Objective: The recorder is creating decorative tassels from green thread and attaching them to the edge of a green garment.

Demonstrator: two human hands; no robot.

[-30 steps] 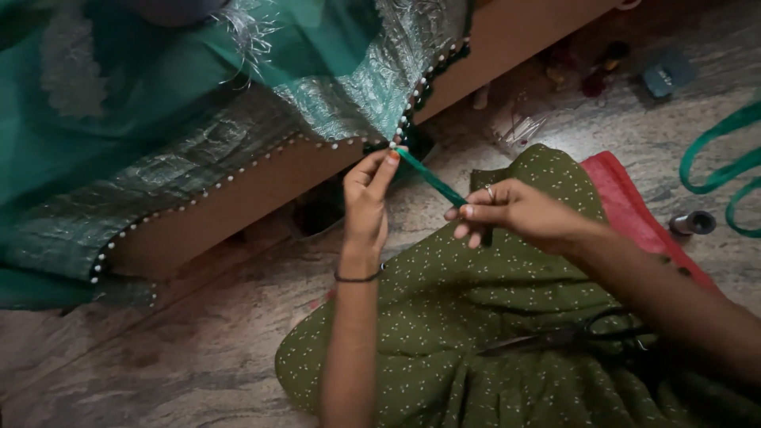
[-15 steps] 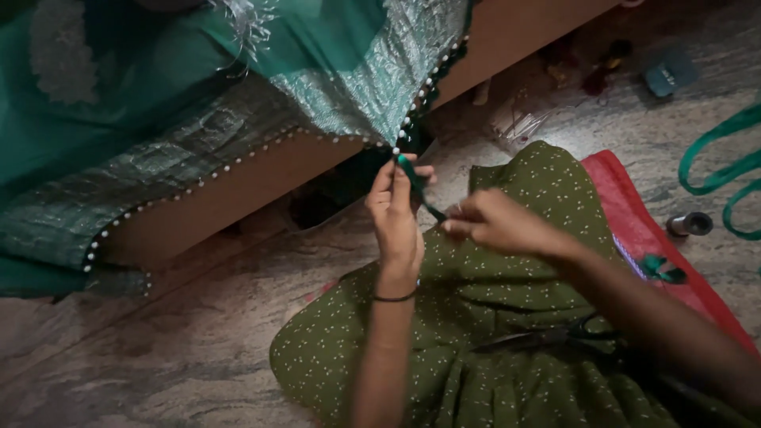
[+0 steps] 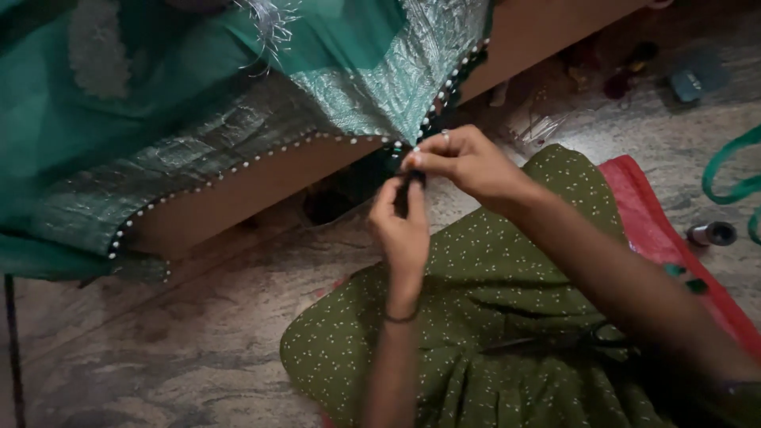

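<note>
Dim room: mottled stone floor (image 3: pixel 158 349) beneath a brown wooden furniture edge (image 3: pixel 238 198).

Just one view here, head-mounted, looking steeply down and a bit forward over the wearer's lap in a green dotted dress (image 3: pixel 491 317). It's close in, both hands mid-frame, with grey stone floor (image 3: pixel 158 357) and draped teal beaded-edge fabric (image 3: pixel 198 119) across the top.

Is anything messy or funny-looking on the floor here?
Yes. Small craft bits lie scattered on the stone floor by the wooden edge, a thread spool lies tipped on its side, and a green ribbon trails loose at the right.
</note>
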